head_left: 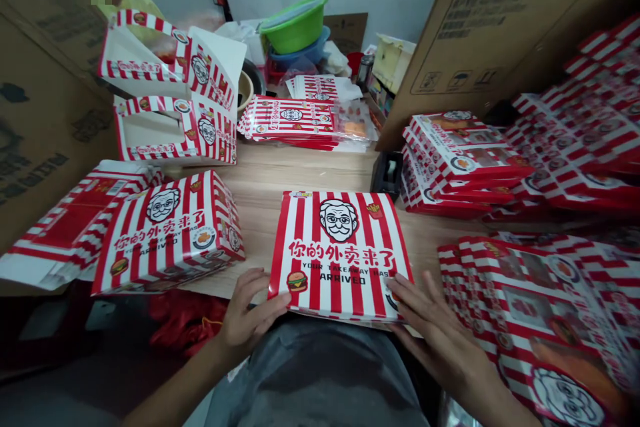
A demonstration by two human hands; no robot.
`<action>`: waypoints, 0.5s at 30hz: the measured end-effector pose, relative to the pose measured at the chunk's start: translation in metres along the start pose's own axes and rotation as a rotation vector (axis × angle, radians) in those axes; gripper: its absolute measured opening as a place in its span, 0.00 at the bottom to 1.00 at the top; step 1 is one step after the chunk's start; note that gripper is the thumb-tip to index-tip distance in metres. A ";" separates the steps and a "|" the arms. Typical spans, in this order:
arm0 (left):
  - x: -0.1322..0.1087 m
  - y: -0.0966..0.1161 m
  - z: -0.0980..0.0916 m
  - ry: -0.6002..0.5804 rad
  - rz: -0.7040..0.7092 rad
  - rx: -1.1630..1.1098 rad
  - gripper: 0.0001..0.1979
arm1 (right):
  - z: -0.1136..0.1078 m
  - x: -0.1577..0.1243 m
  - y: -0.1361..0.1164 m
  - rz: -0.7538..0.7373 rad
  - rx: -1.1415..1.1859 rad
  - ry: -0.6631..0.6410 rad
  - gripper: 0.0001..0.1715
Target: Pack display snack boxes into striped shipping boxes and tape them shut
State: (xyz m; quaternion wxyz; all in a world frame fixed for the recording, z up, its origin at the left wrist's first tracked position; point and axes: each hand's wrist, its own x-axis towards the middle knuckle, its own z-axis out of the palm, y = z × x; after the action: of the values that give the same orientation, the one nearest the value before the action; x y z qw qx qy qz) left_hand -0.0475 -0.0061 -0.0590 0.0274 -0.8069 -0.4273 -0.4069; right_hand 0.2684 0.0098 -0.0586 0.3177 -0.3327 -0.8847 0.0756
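A flat red-and-white striped takeaway box (pixel 340 253) lies on the wooden table (pixel 265 180) right in front of me, printed side up. My left hand (pixel 250 313) rests at its near left corner, fingers stretched out against the edge. At the near right corner sits my right hand (pixel 430 327), its fingers spread and touching the box edge. Neither hand grips anything.
An assembled striped box (pixel 165 233) stands left of centre, two open ones (pixel 170 100) stacked behind it. Flat box stacks (pixel 460 160) fill the right and back (pixel 300 121). A black tape dispenser (pixel 387 172), green basin (pixel 295 23) and cardboard cartons (pixel 500 20) surround the table. Another person sits far left.
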 end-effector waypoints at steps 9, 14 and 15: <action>-0.010 -0.001 0.006 -0.009 -0.001 -0.041 0.11 | 0.035 0.074 -0.056 -0.176 -0.192 -0.049 0.15; -0.013 0.004 0.012 0.086 -0.079 -0.045 0.12 | 0.053 0.090 -0.059 -0.256 -0.174 -0.059 0.19; -0.013 0.006 0.013 0.108 -0.096 -0.049 0.11 | 0.052 0.091 -0.057 -0.280 -0.168 -0.051 0.19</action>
State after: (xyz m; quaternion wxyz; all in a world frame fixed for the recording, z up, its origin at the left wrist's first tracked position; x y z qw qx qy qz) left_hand -0.0389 -0.0131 -0.0753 0.0111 -0.7627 -0.4535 -0.4610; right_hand 0.1536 0.0281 -0.0335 0.2736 -0.2295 -0.9334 -0.0355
